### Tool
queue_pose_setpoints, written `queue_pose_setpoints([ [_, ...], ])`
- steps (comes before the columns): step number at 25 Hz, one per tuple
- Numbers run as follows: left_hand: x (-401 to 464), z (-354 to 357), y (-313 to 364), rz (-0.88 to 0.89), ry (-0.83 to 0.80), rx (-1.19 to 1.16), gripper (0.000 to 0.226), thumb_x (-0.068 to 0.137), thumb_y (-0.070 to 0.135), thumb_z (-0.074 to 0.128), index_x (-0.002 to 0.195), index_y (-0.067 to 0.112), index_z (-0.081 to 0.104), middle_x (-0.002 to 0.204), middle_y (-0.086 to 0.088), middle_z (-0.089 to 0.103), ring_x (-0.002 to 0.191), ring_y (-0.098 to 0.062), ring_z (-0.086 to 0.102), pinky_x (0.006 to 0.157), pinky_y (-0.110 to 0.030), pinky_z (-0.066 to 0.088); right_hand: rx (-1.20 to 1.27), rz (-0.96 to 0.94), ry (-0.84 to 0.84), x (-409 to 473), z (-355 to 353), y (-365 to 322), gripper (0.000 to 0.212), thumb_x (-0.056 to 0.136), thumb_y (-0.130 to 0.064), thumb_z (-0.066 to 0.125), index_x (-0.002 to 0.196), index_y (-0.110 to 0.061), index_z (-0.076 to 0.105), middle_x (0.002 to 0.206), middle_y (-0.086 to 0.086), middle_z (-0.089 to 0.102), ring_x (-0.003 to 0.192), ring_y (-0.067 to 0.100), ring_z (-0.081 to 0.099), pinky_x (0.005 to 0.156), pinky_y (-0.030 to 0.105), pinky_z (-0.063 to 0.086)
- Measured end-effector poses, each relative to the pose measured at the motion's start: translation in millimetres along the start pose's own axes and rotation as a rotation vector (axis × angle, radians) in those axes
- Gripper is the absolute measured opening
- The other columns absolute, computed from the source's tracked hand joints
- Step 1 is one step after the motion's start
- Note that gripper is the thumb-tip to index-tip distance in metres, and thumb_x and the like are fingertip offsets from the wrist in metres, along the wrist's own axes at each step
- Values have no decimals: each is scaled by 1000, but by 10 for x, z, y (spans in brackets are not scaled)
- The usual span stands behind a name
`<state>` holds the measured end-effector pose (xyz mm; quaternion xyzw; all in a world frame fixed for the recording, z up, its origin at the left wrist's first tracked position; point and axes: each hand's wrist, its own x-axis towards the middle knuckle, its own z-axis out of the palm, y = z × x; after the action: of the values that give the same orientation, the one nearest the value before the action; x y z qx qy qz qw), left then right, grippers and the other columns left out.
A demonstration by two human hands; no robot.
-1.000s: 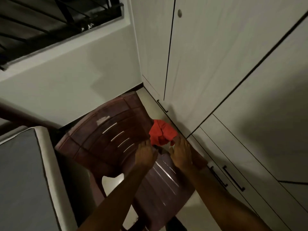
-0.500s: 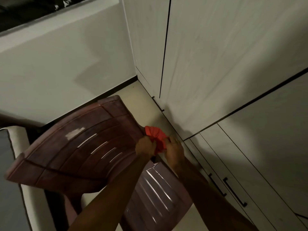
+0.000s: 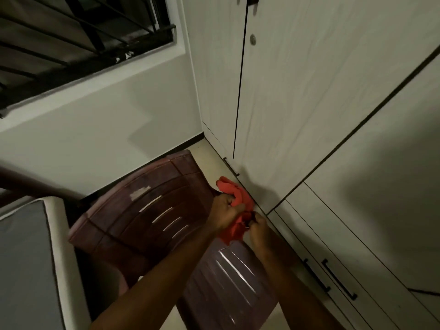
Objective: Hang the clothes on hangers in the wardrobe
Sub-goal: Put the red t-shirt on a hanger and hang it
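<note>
Bunched red cloth garment point(image 3: 234, 211) sits between both hands, just above the seat of a dark maroon slatted plastic chair point(image 3: 152, 215); it is crumpled into folds, so its kind cannot be told; its upper fold rises beyond the fingertips toward the wardrobe, and its lower part hangs below the fingers, over the chair seat. Left hand point(image 3: 225, 214) has its fingers curled tightly round the upper bundle of the garment, knuckles up; right hand point(image 3: 258, 228) pinches the cloth with curled fingers, just beside the left fingers, the two hands nearly touching; a small dark thing shows at the right fingertips, too small to identify. Both bare forearms reach in from the bottom edge of the view.

White wood-grain wardrobe point(image 3: 309, 103) stands just beyond the fingers and to their right, its tall doors closed, a thin dark gap between them; a small round metal lock point(image 3: 252, 39) sits high on one door, well above the hands; long black bar handles point(image 3: 339, 279) on the lower drawer fronts lie to the right of the right fingers and nearer the person. Grey cushion with pale piping point(image 3: 26, 263) lies well left of the left fingers; a barred dark window point(image 3: 78, 36) is set in the white wall, far above and left of them.
</note>
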<state>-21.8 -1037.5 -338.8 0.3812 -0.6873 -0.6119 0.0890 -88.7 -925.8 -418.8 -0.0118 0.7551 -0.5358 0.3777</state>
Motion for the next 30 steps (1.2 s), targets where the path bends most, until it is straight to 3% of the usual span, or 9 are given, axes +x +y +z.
queue_pose_setpoints([
  [3,-485,-97,188,86,-193,12,25,68,13,71,50,14,53,51,2,51,47,-12,46,52,-25,37,625,301,41,-390,-137,-148,39,102,-36,42,107,-15,75,92,9,79,91,30,72,83,38,56],
  [6,-1145,-231,299,104,-439,114,29,76,12,77,53,9,59,58,0,58,56,-12,51,57,-33,41,705,252,80,-639,-394,17,85,71,-78,59,135,-21,66,121,5,74,114,29,69,100,46,54],
  [8,-1544,-383,224,33,-543,228,28,81,12,77,56,16,65,60,11,62,57,-4,54,60,-26,43,872,170,69,-1122,-515,-122,74,78,-67,59,132,-18,67,126,9,72,116,32,67,107,46,48],
  [11,-1953,-581,39,-187,-661,394,18,70,50,76,76,32,74,75,11,72,70,-9,66,74,-33,56,994,42,79,-2059,-641,-541,51,93,-56,56,124,-17,70,133,13,67,116,31,65,106,45,48],
  [15,-2441,-599,190,-302,-591,-105,23,59,35,64,70,16,74,67,0,69,60,-16,63,62,-27,49,922,-43,-4,-3074,-932,-608,78,82,-79,56,125,-16,74,129,15,70,119,34,67,106,54,48],
  [18,-2915,-437,752,-291,-486,-620,19,80,29,66,79,11,72,76,-10,70,73,-26,67,71,-32,51,736,-102,-173,-3798,-1126,-562,59,76,-64,74,103,-12,83,117,15,75,105,27,74,91,42,57],
  [20,-3145,-258,1022,-211,-462,-761,33,97,29,57,82,11,79,85,-13,75,82,-27,73,81,-36,58,601,-107,-220,-4119,-1281,-429,66,66,-43,93,118,-8,76,127,17,70,115,28,70,98,41,55],
  [25,-3712,331,1392,-108,-755,-548,27,82,17,80,104,2,76,102,-19,74,93,-32,72,91,-43,57,571,-128,-208,-4701,-1836,68,44,92,-5,65,137,-3,63,141,22,60,130,36,59,112,46,47],
  [30,-4205,897,1355,6,-1031,-280,48,77,-10,72,124,-8,64,114,-24,70,100,-34,71,89,-40,58,639,-266,-92,-5263,-2379,387,54,89,-13,73,139,0,59,147,31,51,136,45,50,119,57,35],
])
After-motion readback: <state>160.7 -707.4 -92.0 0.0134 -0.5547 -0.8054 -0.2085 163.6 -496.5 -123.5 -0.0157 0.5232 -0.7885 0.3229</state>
